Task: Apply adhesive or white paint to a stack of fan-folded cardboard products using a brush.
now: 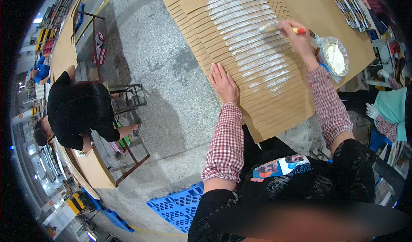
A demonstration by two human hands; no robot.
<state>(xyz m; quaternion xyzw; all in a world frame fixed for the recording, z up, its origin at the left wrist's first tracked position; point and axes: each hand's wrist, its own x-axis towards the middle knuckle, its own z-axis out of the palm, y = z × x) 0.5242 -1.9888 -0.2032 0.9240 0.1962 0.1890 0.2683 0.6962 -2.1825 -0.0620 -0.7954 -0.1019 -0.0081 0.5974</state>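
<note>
Overlapping brown cardboard sheets (274, 109) lie fanned out like steps before me, their exposed strips coated with streaks of white paste (242, 23). My right hand (296, 38) is closed around the handle of a paint brush (270, 27), its pale bristles over the pasted strips near their right side. Flat on the left edge of the sheets rests my left hand (224, 84), fingers stretched out and holding nothing. To the right of the brush hand sits a bowl lined with clear plastic (336, 59), with creamy white paste inside.
Left, a person in black (81, 113) bends over another cardboard-covered table (96, 169). A blue plastic pallet (178, 205) lies on the floor near my left elbow. At the far right stand a person in a green apron (390, 109) and a stack of printed sheets (347, 6).
</note>
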